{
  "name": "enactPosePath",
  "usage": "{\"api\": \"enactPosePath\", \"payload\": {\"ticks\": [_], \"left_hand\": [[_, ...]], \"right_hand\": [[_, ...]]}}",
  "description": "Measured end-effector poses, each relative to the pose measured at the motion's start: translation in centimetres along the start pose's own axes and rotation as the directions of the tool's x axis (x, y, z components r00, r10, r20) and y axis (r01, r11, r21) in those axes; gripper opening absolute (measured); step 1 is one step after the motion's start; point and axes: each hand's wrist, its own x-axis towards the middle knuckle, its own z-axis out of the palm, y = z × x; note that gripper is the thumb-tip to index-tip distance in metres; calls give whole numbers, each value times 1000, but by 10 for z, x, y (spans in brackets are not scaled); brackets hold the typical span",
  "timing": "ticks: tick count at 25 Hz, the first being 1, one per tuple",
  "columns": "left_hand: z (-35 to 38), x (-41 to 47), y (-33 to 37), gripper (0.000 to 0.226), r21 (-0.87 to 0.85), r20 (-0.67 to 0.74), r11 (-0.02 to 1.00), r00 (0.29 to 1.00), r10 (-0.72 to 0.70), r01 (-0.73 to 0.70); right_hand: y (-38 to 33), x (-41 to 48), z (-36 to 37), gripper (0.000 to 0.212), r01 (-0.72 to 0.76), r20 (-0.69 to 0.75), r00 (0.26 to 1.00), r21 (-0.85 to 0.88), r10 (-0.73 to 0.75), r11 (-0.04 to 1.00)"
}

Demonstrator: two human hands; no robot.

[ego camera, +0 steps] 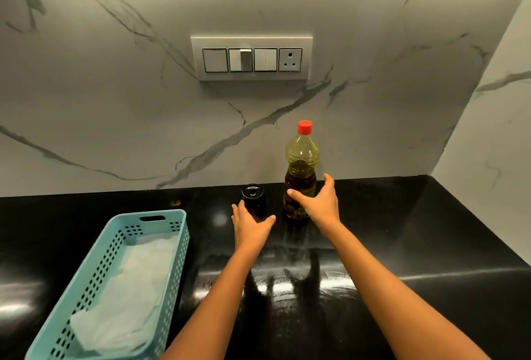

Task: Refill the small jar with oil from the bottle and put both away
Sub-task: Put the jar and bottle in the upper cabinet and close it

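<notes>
Jar (pixel 253 200) left of bottle (pixel 301 170), both on counter (pixel 402 230) nr wall (pixel 115 101) — basket (pixel 178 250) further left w/ cloth (pixel 129 287) inside.

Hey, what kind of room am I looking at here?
Most likely a home kitchen: a glossy black counter against a marble-look wall, a switch and socket panel, and an oil bottle beside a small dark jar.

Narrow gap between jar (pixel 253 198) and bottle (pixel 301 158), both near the wall (pixel 201 135); basket (pixel 86 282) hogs the left, counter (pixel 416 230) is open on the right.
</notes>
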Motion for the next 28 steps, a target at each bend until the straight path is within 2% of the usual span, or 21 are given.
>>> {"api": "enactPosePath", "payload": {"ticks": [3,5,9,14,20,28], "left_hand": [[13,26,-4,97,-45,-24,999,999,-32,30],[20,40,-5,100,-56,-87,997,995,-51,46],[31,62,-17,85,-81,-226,996,973,-42,24],[39,73,-33,74,-114,-333,993,942,-39,1],[36,76,-40,68,-121,-349,992,937,0,-45],[14,37,-45,66,-93,-355,989,932,73,-113]], "right_hand": [[12,28,9,106,-26,16,1000,23,26,999],[18,45,15,105,-30,33,999,47,29,998],[30,65,27,90,-6,34,999,100,3,995],[43,72,38,88,86,-63,994,21,-84,996],[43,65,47,80,127,-207,970,-16,-127,992],[25,24,21,79,238,-203,950,-27,-239,971]]}}
